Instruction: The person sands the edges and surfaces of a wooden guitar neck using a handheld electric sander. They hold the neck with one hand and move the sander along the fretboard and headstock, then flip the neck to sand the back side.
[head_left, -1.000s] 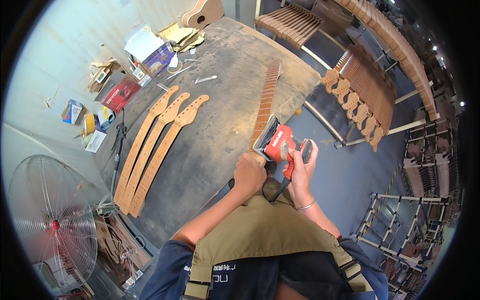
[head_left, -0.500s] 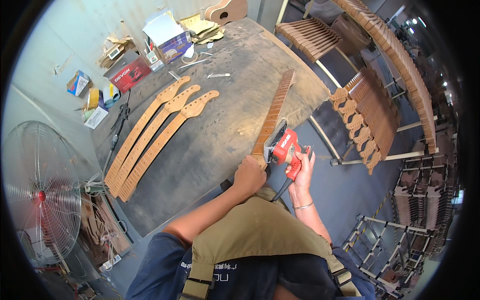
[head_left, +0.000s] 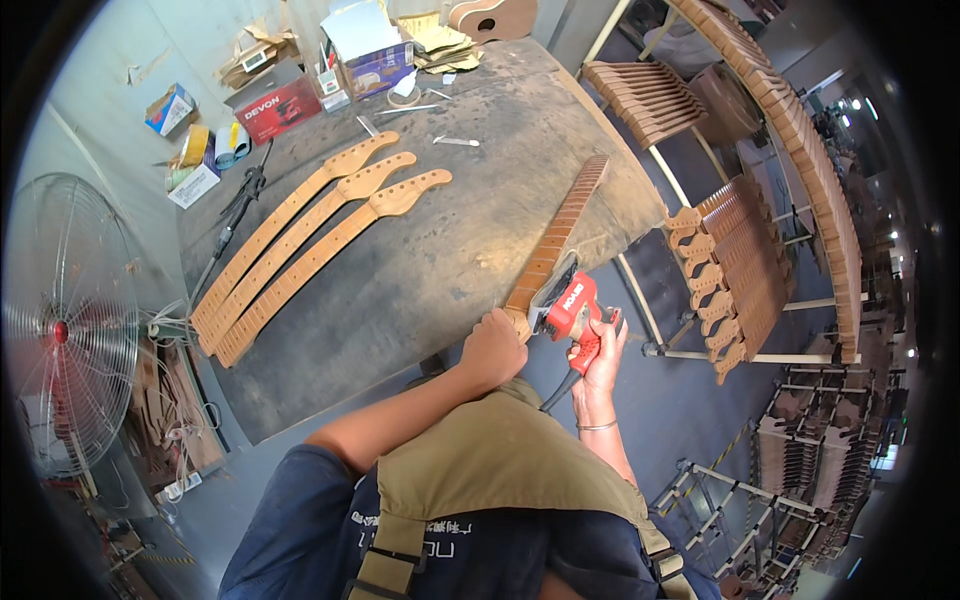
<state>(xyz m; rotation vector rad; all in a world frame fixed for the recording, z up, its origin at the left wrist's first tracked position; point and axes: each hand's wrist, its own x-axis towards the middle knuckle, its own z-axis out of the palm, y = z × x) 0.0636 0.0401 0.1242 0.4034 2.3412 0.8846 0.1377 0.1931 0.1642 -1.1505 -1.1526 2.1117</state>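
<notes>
A guitar neck with a dark fretboard (head_left: pixel 552 240) lies at the table's right edge, its headstock end toward me. My left hand (head_left: pixel 494 350) is closed around that near end. In my right hand (head_left: pixel 598 362) is a red electric sander (head_left: pixel 573 308), gripped by its handle, with its pad against the right side of the neck near the headstock. A dark cord runs from its handle toward my apron. The fingers of my left hand partly hide the headstock. Left of the middle, several pale guitar necks (head_left: pixel 300 262) lie side by side on the table.
Boxes (head_left: pixel 278 112), a roll of tape (head_left: pixel 196 146) and a sandpaper stack (head_left: pixel 438 46) line the table's far side. A wire fan (head_left: pixel 65 330) stands at left. To the right, racks hold many guitar necks (head_left: pixel 735 270). A guitar body (head_left: pixel 492 20) sits at the back.
My view has shifted, so the table items appear displaced. The sander stays against the neck in my right hand, and my left hand keeps its hold near the headstock.
</notes>
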